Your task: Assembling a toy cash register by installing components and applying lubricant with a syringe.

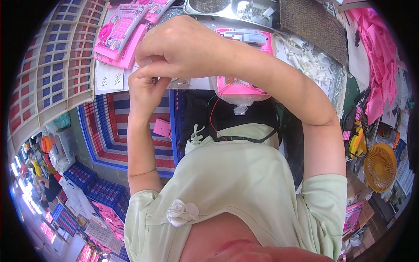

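Observation:
My hands meet at the left side of the work table. My right hand reaches across from the right, its fingers curled over the raised fingertips of my left hand. Both hands are closed in a pinch; a tiny round end shows between the fingers, too small to name. Just beyond them lies a stack of pink plastic toy panels with printed keys. A pink plastic casing sits beneath my right forearm, with thin red and green wires hanging off its near side. A grey part rests on pink plastic beyond the forearm.
Metal trays of small parts stand at the back, beside a pile of white plastic pieces. Below left, a blue crate with striped lining holds a pink piece. A cream plastic basket rises at far left.

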Demonstrator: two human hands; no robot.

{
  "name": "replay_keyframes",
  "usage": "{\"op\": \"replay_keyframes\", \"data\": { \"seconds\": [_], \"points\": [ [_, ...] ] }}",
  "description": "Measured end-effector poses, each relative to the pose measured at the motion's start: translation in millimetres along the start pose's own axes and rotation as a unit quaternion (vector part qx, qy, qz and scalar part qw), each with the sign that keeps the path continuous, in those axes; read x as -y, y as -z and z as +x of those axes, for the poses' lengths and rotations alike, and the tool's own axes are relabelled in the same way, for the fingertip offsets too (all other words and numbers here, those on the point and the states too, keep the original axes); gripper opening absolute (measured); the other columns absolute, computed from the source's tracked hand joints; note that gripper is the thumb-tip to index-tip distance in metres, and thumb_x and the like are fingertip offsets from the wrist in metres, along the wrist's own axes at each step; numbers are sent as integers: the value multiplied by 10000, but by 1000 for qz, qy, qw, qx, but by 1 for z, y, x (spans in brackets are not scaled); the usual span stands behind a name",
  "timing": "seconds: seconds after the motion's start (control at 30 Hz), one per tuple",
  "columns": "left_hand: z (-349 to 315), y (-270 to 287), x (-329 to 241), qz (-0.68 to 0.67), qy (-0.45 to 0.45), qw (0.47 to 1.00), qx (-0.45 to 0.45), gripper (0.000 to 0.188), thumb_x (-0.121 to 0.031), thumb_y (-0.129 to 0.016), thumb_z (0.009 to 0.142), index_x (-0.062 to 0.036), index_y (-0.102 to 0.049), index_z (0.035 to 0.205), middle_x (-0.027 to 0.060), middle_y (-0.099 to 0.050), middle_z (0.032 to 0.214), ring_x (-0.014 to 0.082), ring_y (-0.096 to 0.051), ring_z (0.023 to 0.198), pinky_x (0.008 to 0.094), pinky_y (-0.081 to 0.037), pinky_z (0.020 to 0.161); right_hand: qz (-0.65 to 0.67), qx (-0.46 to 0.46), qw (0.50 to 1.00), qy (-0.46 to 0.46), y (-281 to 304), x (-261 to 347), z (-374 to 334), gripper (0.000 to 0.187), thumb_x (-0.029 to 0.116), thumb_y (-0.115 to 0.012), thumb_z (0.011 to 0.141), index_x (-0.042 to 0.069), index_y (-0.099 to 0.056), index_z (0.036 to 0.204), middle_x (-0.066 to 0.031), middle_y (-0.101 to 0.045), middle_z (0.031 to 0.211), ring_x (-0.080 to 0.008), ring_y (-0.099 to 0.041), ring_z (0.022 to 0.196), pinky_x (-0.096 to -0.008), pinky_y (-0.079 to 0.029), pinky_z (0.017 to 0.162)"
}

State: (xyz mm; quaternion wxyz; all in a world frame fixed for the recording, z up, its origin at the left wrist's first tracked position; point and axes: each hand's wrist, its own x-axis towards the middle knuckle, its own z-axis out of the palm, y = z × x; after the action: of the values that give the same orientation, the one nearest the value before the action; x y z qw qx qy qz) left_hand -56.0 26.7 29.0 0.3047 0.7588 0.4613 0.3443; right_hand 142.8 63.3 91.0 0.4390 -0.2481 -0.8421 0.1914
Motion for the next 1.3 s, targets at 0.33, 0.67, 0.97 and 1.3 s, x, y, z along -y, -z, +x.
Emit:
{"op": "replay_keyframes", "data": {
  "seconds": [0.33,0.67,0.97,1.3],
  "points": [
    [1,-2,-1,-17,-4,1000,-1,84,-5,-754,784,20,-690,832,85,-651,677,145,-594,598,297,-447,556,-3,12,1000,-7,3,3,0,267,319,-754,819,55,-720,836,-100,-665,708,-306,-661,679,-384,-517,622],
    [2,1,-6,22,-18,1000,8,94,1,-746,785,17,-699,865,99,-690,713,155,-647,639,297,-479,582,-5,6,1000,2,2,2,1,270,322,-755,818,54,-724,835,-101,-680,732,-301,-668,690,-380,-524,627],
    [6,-1,-11,-4,-21,1000,1,108,24,-759,766,8,-715,864,79,-712,739,134,-657,680,288,-485,605,-13,-2,1000,8,3,3,1,261,308,-760,813,51,-714,822,-102,-660,696,-292,-660,654,-371,-517,603],
    [-6,11,-24,-66,38,993,-88,409,21,-785,762,-38,-702,1158,-21,-667,976,61,-553,699,196,-432,595,2,-71,997,-11,23,16,-4,199,244,-780,812,58,-718,847,-61,-627,657,-203,-602,562,-303,-469,532]
  ]
}}
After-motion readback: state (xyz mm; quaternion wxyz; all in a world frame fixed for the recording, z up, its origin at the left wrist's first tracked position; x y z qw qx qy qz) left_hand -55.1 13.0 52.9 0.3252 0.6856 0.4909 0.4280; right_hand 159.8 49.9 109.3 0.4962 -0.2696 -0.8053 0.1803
